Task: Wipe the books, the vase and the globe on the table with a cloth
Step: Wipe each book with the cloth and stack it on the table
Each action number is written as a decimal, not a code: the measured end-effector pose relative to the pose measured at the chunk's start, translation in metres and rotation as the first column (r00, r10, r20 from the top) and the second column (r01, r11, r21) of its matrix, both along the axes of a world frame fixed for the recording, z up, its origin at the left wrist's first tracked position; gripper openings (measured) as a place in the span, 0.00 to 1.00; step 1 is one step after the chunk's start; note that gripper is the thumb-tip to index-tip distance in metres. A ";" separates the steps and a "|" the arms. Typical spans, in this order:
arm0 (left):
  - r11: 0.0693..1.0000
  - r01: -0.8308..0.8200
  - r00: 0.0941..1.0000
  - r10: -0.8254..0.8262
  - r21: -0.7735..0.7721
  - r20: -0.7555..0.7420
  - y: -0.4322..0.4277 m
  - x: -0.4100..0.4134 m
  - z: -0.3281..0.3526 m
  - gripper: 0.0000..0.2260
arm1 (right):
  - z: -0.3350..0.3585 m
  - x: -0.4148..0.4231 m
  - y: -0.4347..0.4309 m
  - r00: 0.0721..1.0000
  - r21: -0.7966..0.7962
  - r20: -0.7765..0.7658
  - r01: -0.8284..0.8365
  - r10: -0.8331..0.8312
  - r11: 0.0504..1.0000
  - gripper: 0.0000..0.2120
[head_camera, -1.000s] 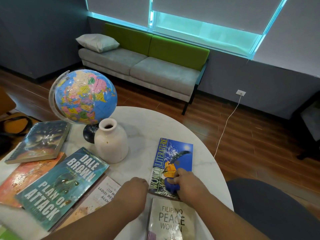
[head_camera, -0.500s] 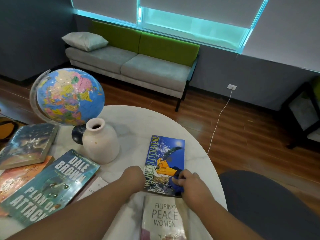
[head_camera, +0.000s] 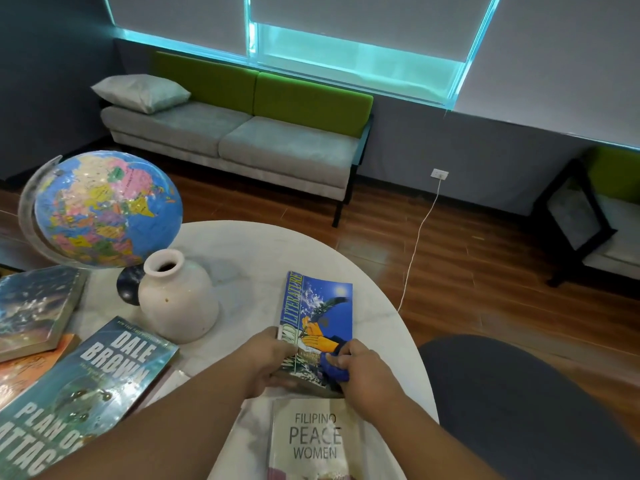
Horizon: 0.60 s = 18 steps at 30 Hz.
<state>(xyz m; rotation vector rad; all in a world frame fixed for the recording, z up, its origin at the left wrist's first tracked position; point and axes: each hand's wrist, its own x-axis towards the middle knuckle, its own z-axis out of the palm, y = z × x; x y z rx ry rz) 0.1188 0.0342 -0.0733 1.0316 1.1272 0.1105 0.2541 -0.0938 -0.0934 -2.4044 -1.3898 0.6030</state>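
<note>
Head view: left hand (head_camera: 267, 362) fingers gripped the World Literature book (head_camera: 323, 306) by its spine; just right of them, right hand (head_camera: 365, 374) fingers pinched a blue cloth (head_camera: 331, 370) against its cover.

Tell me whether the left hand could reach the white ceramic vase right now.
Probably yes: bare white marble table lies between the left hand and the white ceramic vase, though the hand would first have to release the blue World Literature book.

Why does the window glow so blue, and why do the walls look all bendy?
In the head view, daylight through the window below the blinds glows teal and overexposed; the wide-angle lens tilts and curves the window frame; glare speckles the globe.
</note>
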 end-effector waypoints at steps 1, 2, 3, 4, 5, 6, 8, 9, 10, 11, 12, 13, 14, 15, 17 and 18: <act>1.000 -0.004 1.000 0.004 -0.006 0.028 -0.002 -0.002 0.003 0.11 | 0.003 -0.005 -0.002 0.999 0.006 -0.045 0.003 -0.002 1.000 0.11; 1.000 -0.016 0.998 0.016 -0.009 0.065 -0.006 -0.006 0.007 0.11 | 0.009 -0.010 -0.004 0.997 0.013 -0.081 -0.014 0.015 1.000 0.10; 1.000 -0.029 0.994 0.030 -0.008 0.100 -0.009 -0.011 0.009 0.12 | 0.014 -0.016 -0.007 0.994 0.020 -0.098 -0.048 0.050 0.999 0.11; 0.999 -0.040 0.991 0.040 0.001 0.127 -0.013 -0.017 0.010 0.13 | 0.018 -0.018 -0.011 0.992 0.040 -0.096 -0.083 0.086 0.996 0.11; 0.999 -0.046 0.986 0.044 0.009 0.158 -0.016 -0.025 0.011 0.14 | 0.021 -0.018 -0.014 0.991 0.072 -0.097 -0.085 0.092 0.994 0.08; 0.998 -0.055 0.979 0.052 0.011 0.197 -0.019 -0.034 0.013 0.14 | 0.028 -0.019 -0.016 0.994 0.089 -0.079 -0.074 0.081 0.993 0.03; 0.999 -0.051 0.959 0.045 0.014 0.280 -0.027 -0.052 0.016 0.16 | 0.036 -0.019 -0.019 0.997 0.134 0.025 -0.071 0.068 0.988 0.09; 0.999 -0.042 0.950 0.032 0.025 0.310 -0.032 -0.063 0.022 0.19 | 0.042 -0.025 -0.019 0.993 0.156 0.075 -0.105 0.094 0.982 0.13; 0.999 -0.030 0.943 0.018 0.030 0.333 -0.037 -0.073 0.029 0.23 | 0.051 -0.035 -0.019 0.984 0.152 0.112 -0.156 0.139 0.976 0.15; 0.999 -0.022 0.936 0.010 0.030 0.352 -0.041 -0.080 0.033 0.28 | 0.058 -0.044 -0.019 0.975 0.153 0.121 -0.204 0.187 0.967 0.16; 0.999 -0.029 0.932 0.017 0.029 0.362 -0.046 -0.092 0.037 0.32 | 0.067 -0.057 -0.020 0.964 0.145 0.106 -0.259 0.246 0.955 0.16; 0.999 -0.037 0.924 0.021 0.033 0.381 -0.051 -0.102 0.041 0.33 | 0.073 -0.066 -0.021 0.949 0.146 0.098 -0.312 0.300 0.939 0.16; 0.998 -0.052 0.917 0.032 0.039 0.398 -0.056 -0.114 0.044 0.33 | 0.080 -0.074 -0.022 0.928 0.134 0.122 -0.367 0.352 0.920 0.17; 0.996 -0.071 0.909 0.045 0.048 0.413 -0.061 -0.124 0.047 0.31 | 0.084 -0.077 -0.023 0.913 0.122 0.157 -0.396 0.376 0.910 0.19; 0.992 -0.108 0.894 0.071 0.058 0.442 -0.070 -0.146 0.051 0.26 | 0.093 -0.081 -0.023 0.917 0.118 0.217 -0.366 0.335 0.923 0.21; 0.991 -0.121 0.887 0.086 0.049 0.453 -0.074 -0.155 0.053 0.25 | 0.098 -0.084 -0.023 0.920 0.121 0.239 -0.347 0.312 0.930 0.22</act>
